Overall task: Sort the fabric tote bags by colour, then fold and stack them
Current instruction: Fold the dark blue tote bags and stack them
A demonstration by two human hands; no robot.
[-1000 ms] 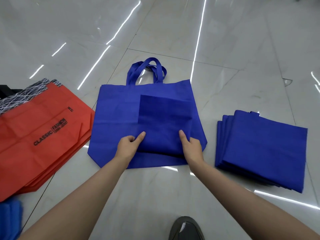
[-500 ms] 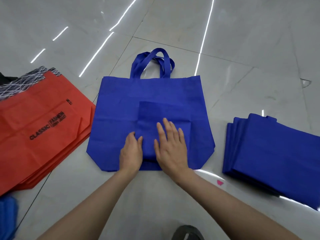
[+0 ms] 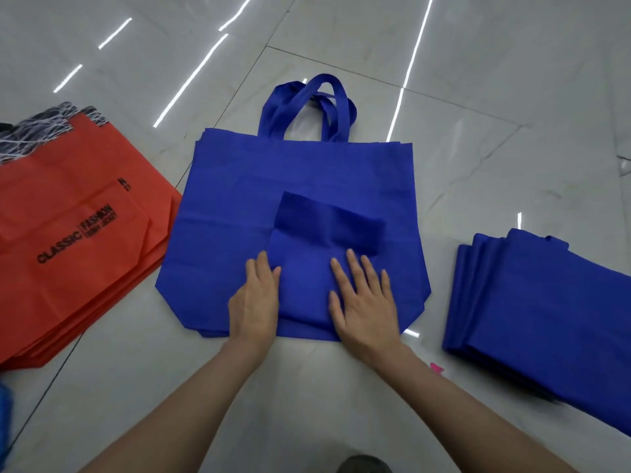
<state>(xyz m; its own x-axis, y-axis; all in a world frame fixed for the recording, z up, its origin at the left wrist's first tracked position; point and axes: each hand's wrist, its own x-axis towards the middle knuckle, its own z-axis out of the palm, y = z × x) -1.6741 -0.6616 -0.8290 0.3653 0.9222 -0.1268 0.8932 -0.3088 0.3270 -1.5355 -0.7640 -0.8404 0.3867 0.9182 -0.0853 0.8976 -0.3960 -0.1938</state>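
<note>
A flat blue tote bag [image 3: 239,206] lies on the floor in front of me, handles pointing away. On its near middle sits a small folded blue bag [image 3: 307,268], its far edge lifted a little. My left hand [image 3: 254,302] rests at the folded bag's left edge, fingers straight. My right hand [image 3: 363,302] presses flat on the folded bag's right part with fingers spread. A stack of folded blue bags [image 3: 546,312] lies at the right. A pile of orange-red bags [image 3: 75,240] printed CLASSIC FASHION lies at the left.
Glossy grey floor tiles [image 3: 478,131] surround the bags. A black-and-white patterned bag [image 3: 37,128] peeks out behind the orange pile. More blue fabric [image 3: 5,421] shows at the lower left edge. A small pink scrap [image 3: 436,367] lies by my right forearm. A shoe tip [image 3: 363,464] shows at the bottom.
My hands let go of the folded bag's near corners. The right hand laid flat on top of it, the left moved to its left edge. The folded bag's far edge has lifted.
</note>
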